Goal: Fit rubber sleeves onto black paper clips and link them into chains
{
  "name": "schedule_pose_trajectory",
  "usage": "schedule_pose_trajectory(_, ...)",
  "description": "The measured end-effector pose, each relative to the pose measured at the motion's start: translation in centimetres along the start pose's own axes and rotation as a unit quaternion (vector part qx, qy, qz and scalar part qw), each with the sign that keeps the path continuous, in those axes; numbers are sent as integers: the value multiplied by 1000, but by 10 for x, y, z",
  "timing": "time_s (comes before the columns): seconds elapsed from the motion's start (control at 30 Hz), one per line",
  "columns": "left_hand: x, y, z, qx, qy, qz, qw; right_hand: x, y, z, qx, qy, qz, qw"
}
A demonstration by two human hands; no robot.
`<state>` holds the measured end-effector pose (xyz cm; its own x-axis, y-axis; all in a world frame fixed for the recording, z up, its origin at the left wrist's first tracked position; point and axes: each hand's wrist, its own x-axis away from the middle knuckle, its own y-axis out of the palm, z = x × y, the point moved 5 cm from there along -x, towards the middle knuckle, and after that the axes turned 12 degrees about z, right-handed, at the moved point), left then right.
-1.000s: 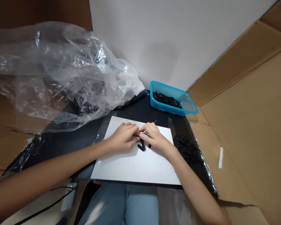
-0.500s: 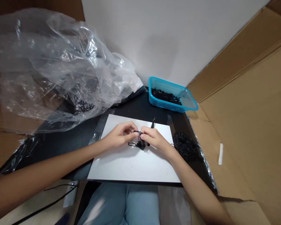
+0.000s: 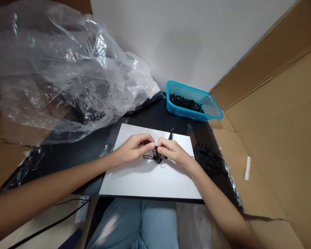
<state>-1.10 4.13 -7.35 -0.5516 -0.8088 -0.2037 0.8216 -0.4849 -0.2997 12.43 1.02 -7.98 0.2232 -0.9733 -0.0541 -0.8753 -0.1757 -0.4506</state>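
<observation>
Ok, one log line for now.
left hand: pinching small black parts | right hand: pinching same parts | beneath: white rectangular board | beyond: blue perforated plastic basket

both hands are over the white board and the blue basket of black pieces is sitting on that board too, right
Not quite: the head view shows the blue basket of black pieces on the black tabletop, beyond the white board. The rest holds.

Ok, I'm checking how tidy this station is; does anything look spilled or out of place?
A clear plastic bag sprawls untidily over the black table at far left, and tiny dark specks lie on the white sheet, standing out against its plain surface.
</observation>
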Motion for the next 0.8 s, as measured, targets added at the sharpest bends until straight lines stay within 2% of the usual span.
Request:
schedule_pose_trajectory(0.17, -1, -1, 0, 49, -24, 9, 998, 0, 2, 1, 17, 2, 12, 1000)
schedule_pose_trajectory(0.4, -1, 3, -9, 67, -51, -63, 995, 2, 8, -3, 96, -62, -5, 993)
schedule_pose_trajectory(0.5, 0, 4, -9, 65, -43, -65, 995, -1, 11, -5, 120, -86, 1, 989)
schedule_pose_trajectory(0.63, -1, 2, -6, 55, -19, -38, 998, -5, 12, -6, 108, -108, 3, 988)
schedule_pose_trajectory(0.8, 0, 4, -10, 125, -57, -53, 989, -7, 13, -5, 75, -122, 10, 990)
